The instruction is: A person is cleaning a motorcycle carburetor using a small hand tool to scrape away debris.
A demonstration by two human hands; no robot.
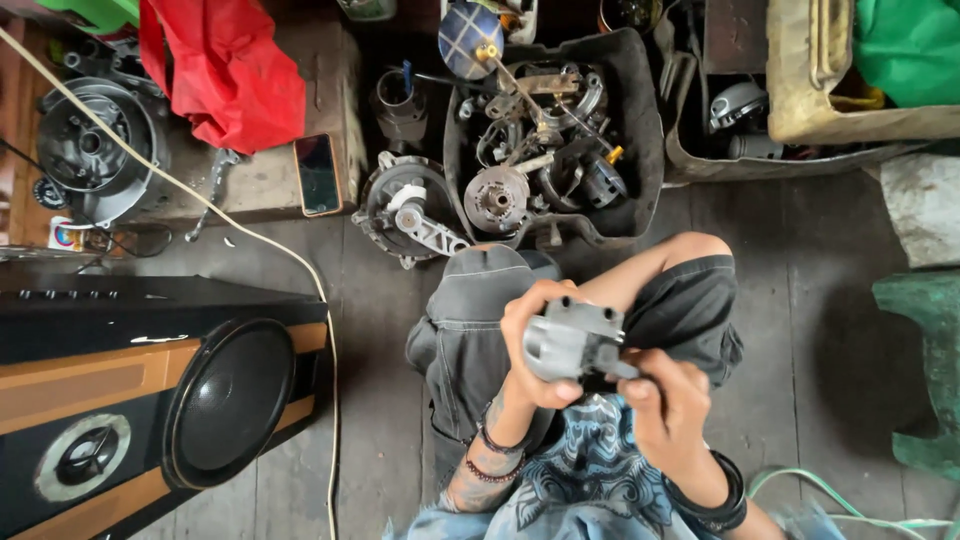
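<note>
While the person sits over a dark plank floor (780, 300), both hands hold one grey metal engine part (572, 340) in front of the knees. The left hand (535, 345) wraps the part's left side, fingers curled and clamped on it, thumb pressed beneath. The right hand (668, 400) grips the part's lower right edge, fingers closed on it from below. The part sits between the two hands, above the lap, clear of the floor. Beaded bracelets (492, 455) circle the left wrist; a black band (722, 500) circles the right.

Just beyond the knees stands a black tub (640, 130) filled with assorted metal parts, among them a round rotor-like piece (497, 198). Touching the tub's left side on the floor lies a round engine cover (408, 210) with a pale bracket on it. A phone (318, 174) lies on a low wooden platform (260, 185) to the left, near a red cloth (225, 70) and a large round casing (90, 145). A loudspeaker cabinet (150, 400), black and orange, lies at lower left. A pale cord (250, 235) runs across the floor past it. A green plastic stool (925, 370) stands at the right edge.
</note>
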